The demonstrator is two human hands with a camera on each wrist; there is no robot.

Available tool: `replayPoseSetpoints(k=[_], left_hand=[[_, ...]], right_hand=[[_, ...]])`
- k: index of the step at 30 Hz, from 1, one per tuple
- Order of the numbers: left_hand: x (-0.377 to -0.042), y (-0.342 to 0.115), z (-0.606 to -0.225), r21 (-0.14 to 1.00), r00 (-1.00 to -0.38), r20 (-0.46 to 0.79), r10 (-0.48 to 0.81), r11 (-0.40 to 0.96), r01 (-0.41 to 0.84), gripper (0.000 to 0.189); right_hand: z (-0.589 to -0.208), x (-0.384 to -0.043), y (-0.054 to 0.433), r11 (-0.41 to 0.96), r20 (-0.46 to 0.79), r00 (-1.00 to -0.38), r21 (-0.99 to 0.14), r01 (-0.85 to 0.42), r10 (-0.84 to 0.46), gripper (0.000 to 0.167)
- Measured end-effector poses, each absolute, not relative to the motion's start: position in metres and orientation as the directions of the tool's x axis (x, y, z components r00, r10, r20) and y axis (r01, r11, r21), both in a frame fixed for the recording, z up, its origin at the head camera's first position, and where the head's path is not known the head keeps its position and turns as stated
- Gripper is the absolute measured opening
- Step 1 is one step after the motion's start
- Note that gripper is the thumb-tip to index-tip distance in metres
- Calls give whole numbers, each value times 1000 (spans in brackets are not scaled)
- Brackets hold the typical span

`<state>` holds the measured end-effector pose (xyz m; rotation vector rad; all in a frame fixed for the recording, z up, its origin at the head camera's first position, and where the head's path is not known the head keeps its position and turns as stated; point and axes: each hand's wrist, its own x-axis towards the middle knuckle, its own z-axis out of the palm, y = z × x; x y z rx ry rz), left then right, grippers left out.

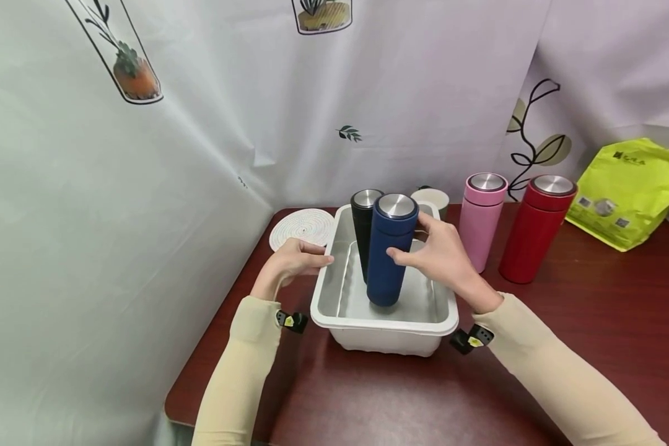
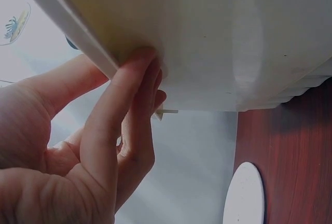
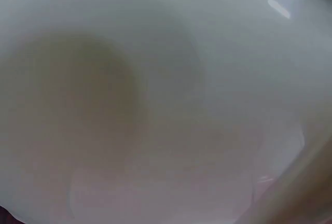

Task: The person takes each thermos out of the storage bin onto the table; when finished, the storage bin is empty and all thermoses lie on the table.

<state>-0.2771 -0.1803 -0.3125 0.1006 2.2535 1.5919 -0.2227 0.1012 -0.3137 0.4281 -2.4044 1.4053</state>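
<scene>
My right hand (image 1: 443,251) grips a blue thermos bottle (image 1: 390,254) with a silver lid, upright within the walls of a white plastic basin (image 1: 384,341). Behind the blue bottle, and partly hidden by it, a black thermos bottle (image 1: 362,217) stands in the basin. My left hand (image 1: 295,263) pinches the basin's left rim, thumb on the inner side. From the left wrist view, the fingers (image 2: 137,66) press against the basin's outer wall (image 2: 207,37) just under the rim. The right wrist view is blurred by a pale surface close to the lens.
Right of the basin stand a pink thermos (image 1: 481,229) and a red thermos (image 1: 535,235). A lime-green bag (image 1: 630,192) is at the far right. Behind the basin are a round woven mat (image 1: 298,226) and a white-topped container (image 1: 432,198). A printed curtain (image 1: 201,155) borders the dark red table (image 1: 591,322).
</scene>
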Motion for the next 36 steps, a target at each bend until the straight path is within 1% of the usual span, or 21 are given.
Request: replayPoseSetpoints(k=[11,18,29,36], left_hand=[[-277,-180,-311,920,-924,-267,275,357,-159,49],[-277,-180,-312,922,-926,-268,265,350,-166,48],[-278,-180,-313,921,-925,-273,265,348,-173,48],[-278,-180,-312,921,-924,-275,266,347,-174,49]], right_hand=[[-303,-213,114,461,495,-868,-764,-452,-31,56],[-294,-204,123,492,548,-836,-728,-478,0,53],[-277,-190,136,468,614,-786,-717,-517,73,56],[-264,-181,144,415,651,-753,-714,-564,97,57]])
